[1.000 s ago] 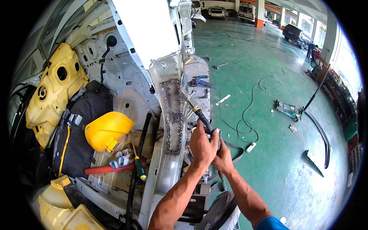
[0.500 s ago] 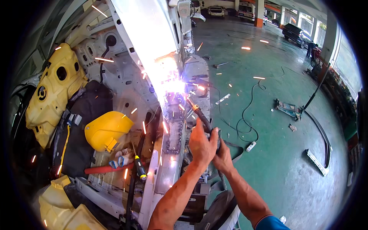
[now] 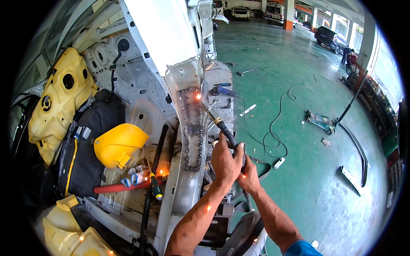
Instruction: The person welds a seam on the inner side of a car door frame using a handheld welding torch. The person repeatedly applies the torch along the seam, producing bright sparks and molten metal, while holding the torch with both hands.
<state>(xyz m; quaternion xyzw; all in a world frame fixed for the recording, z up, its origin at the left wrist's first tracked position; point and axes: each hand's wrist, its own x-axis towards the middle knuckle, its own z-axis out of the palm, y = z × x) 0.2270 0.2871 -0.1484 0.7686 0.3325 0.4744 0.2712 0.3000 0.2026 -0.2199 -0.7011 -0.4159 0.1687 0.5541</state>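
Note:
Both hands grip a welding torch [image 3: 223,128] with a black handle and brass-coloured neck. My left hand [image 3: 226,162] is wrapped round the handle. Just right of it and a little nearer, my right hand [image 3: 249,174] closes round the torch's rear part. A small orange glow [image 3: 198,97] shows at the nozzle tip, by the upper right edge of a metal patch [image 3: 194,143] on the car's sill. Beads of weld run along the patch's edges. Dark scorching surrounds its upper end. Whether the tip touches the metal, I cannot tell.
Inside the car body lie a yellow welding mask [image 3: 119,145], a screwdriver [image 3: 156,187], a red bar [image 3: 121,187] and gloves [image 3: 136,177]. An angle grinder [image 3: 224,91] rests right of the sill. On the green floor are a cable [image 3: 279,115] and a floor jack [image 3: 322,122].
The bright arc and its flying streaks have died down to a glow and a few scattered sparks. Now the patch shows plainly. Both hands keep nearly the same place on the torch.

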